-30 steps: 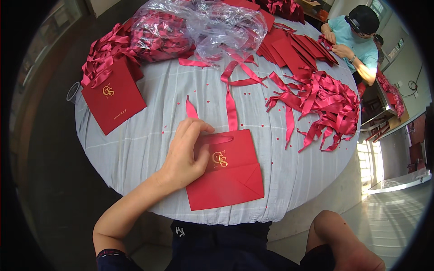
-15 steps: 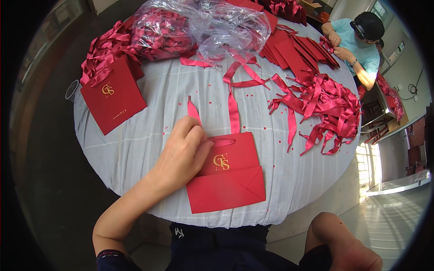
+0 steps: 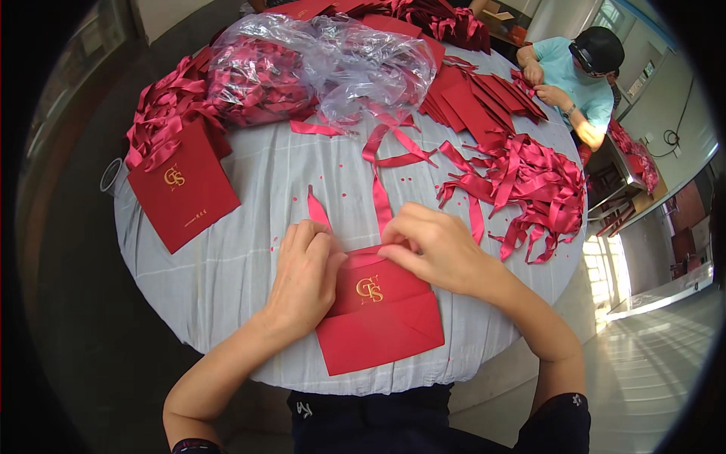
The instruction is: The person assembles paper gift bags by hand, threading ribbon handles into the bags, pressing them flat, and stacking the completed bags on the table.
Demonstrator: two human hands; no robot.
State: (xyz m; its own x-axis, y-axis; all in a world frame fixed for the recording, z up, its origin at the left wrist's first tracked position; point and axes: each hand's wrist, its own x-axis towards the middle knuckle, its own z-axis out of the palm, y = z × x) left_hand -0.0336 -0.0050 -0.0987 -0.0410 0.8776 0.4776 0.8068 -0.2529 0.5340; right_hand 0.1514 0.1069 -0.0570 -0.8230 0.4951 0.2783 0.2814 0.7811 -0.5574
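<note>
Pinching glossy pink ribbon [image 3: 363,260], left hand [image 3: 304,268] and right hand [image 3: 435,246] curl over a flat red paper bag [image 3: 382,333].

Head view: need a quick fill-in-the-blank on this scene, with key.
1. The left hand and right hand are at the ribbon handle of a red gift bag whose emblem is ____ in colour.
2. A second gift bag lies toward the ____ (left/right) side of the tablecloth.
3. The bulging plastic bag is ____ (transparent/opaque).
4. The co-worker wears headgear that is ____ in colour.

Missing words: gold; left; transparent; black.
</note>
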